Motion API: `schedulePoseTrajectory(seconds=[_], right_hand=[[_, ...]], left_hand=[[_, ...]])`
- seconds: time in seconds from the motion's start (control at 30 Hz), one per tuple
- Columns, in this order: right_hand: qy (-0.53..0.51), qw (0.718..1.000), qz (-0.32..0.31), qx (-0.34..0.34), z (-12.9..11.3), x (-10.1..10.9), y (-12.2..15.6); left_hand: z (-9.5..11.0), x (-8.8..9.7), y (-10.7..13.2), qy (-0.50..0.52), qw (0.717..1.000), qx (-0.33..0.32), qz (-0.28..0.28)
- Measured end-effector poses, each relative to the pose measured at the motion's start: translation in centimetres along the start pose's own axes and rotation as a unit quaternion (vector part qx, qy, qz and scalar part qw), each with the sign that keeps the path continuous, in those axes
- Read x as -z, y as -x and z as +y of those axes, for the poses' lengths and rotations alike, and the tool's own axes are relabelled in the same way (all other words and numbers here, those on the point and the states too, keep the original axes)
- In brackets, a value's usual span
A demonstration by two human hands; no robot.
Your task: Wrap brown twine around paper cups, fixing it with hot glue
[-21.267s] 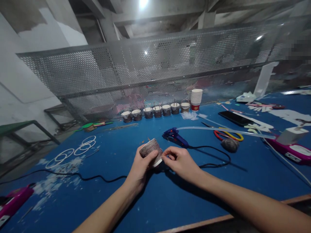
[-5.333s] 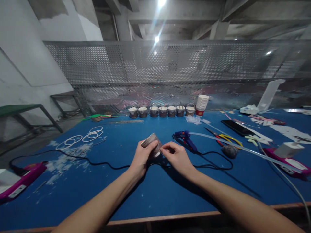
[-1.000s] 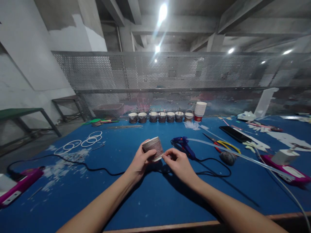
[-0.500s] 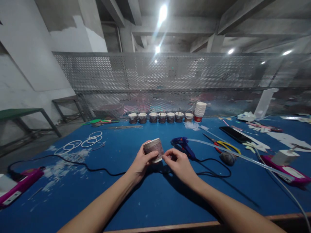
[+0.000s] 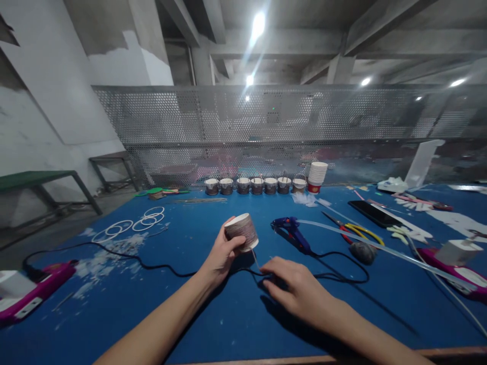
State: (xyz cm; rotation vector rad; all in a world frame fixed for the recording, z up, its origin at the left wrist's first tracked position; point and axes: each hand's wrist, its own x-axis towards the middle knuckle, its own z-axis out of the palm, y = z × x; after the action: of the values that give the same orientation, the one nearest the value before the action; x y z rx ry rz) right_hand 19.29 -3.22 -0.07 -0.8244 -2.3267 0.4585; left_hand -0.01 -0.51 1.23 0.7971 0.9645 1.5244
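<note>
My left hand [image 5: 224, 252] is wrapped around a paper cup [image 5: 242, 231] wound with grey-brown yarn. The cup is tilted, its white rim facing up and away. From its lower edge a short strand of yarn [image 5: 255, 257] runs down to the fingertips of my right hand [image 5: 291, 284]. The fingers of that hand are curled around the strand's end, which they partly hide. Beyond the right hand a blue glue gun [image 5: 291, 230] lies on the blue table, with a long clear glue stick [image 5: 342, 232] reaching out of its back.
Several wrapped cups [image 5: 257, 186] line the table's far edge beside a stack of paper cups [image 5: 317, 175]. Right: scissors [image 5: 337, 224], yellow-handled pliers [image 5: 365, 233], a grey yarn ball [image 5: 363, 252], a phone [image 5: 375, 213]. Left: white rings [image 5: 114, 230], a power strip [image 5: 41, 291]. A black cable [image 5: 163, 267] crosses the table.
My right hand has moved away from the cup, down and toward me, drawing out the strand of yarn. The cup has tilted slightly in my left hand.
</note>
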Motion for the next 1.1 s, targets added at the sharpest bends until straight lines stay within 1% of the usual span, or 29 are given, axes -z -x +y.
schedulePoseTrajectory(seconds=[0.07,0.1,0.13,0.2,0.27,0.33,0.37,0.4,0.43,0.5,0.57,0.63,0.7,0.77,0.87,1.0,1.1], right_hand=[[0.068,0.997,-0.021,0.019,0.3,0.8,1.3],[0.092,0.995,-0.02,0.009,0.7,1.4,1.8],[0.111,0.994,-0.016,-0.015,1.2,2.1,2.1],[0.139,0.986,-0.004,-0.098,2.6,3.9,2.2],[0.17,0.967,0.002,-0.19,4.0,5.8,1.9],[0.182,0.952,0.01,-0.247,5.0,7.1,1.3],[0.175,0.95,0.013,-0.259,5.3,7.4,1.0],[0.157,0.954,0.016,-0.256,5.3,7.5,0.8],[0.13,0.962,0.017,-0.239,5.2,7.2,0.5],[0.067,0.983,0.025,-0.171,4.5,6.0,-0.1],[0.025,0.995,0.048,-0.089,3.4,4.2,-0.7],[0.027,0.997,0.075,-0.02,2.5,2.4,-1.4],[0.056,0.993,0.106,0.02,1.9,0.9,-2.3],[0.096,0.986,0.133,0.036,1.8,-0.1,-3.0],[0.132,0.978,0.155,0.042,2.3,-0.9,-3.6],[0.134,0.975,0.171,0.048,2.8,-1.3,-3.6],[0.121,0.976,0.177,0.036,2.8,-1.4,-3.5]], left_hand=[[-0.1,0.1,-0.1,0.005,1.0,0.002,0.002],[-0.2,0.1,-0.2,0.008,1.0,0.004,0.005],[-0.2,0.2,-0.3,0.012,1.0,0.009,0.01],[-0.2,0.2,-0.2,0.022,0.999,0.017,0.015],[0.0,0.2,-0.1,0.033,0.999,0.022,0.012],[0.1,0.2,0.0,0.04,0.999,0.022,0.006],[0.2,0.2,0.0,0.04,0.999,0.023,0.005],[0.2,0.2,0.1,0.039,0.999,0.025,0.005],[0.1,0.1,0.1,0.037,0.999,0.026,0.005],[-0.1,0.0,0.1,0.035,0.999,0.026,0.008],[-0.3,-0.3,0.1,0.028,0.999,0.024,0.01],[-0.5,-0.6,0.3,0.018,0.999,0.022,0.016],[-0.6,-0.7,0.4,0.013,0.999,0.019,0.024],[-0.8,-0.8,0.5,0.014,0.999,0.017,0.032],[-0.9,-0.7,0.6,0.008,0.999,0.017,0.034],[-1.0,-0.8,0.5,-0.009,0.999,0.023,0.031],[-1.0,-0.9,0.5,-0.018,0.999,0.029,0.031]])
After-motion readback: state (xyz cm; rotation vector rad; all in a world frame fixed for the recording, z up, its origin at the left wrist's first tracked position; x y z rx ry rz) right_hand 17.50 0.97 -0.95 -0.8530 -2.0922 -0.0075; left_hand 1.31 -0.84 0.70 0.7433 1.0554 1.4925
